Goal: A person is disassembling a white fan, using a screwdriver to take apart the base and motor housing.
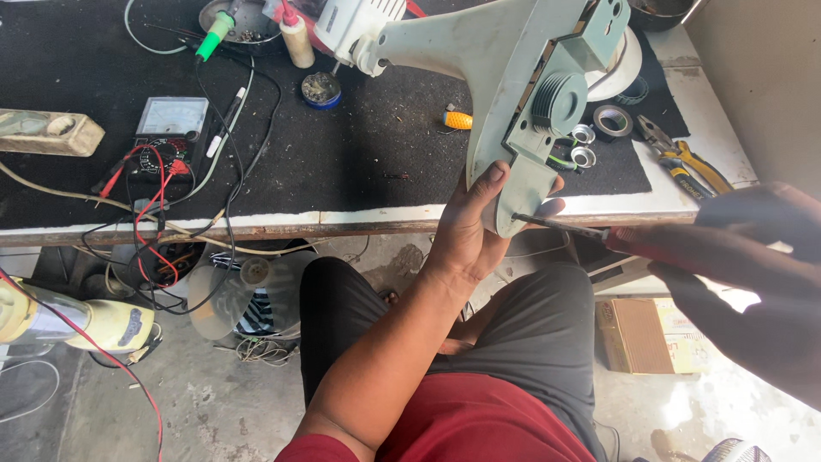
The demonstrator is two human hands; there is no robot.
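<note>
My left hand grips the lower edge of a pale grey-green plastic fan housing, held tilted up over the workbench edge. Its inner side faces me, showing a ribbed round boss and a flat tab at the bottom. My right hand, close to the camera and blurred, holds a screwdriver with a red handle. The screwdriver's thin shaft points left, and its tip touches the housing's bottom tab beside my left thumb.
The workbench has a black mat. On it lie an analog multimeter with red and black leads, pliers, tape rolls, a small tin and a bottle. A cardboard box and fan parts sit on the floor.
</note>
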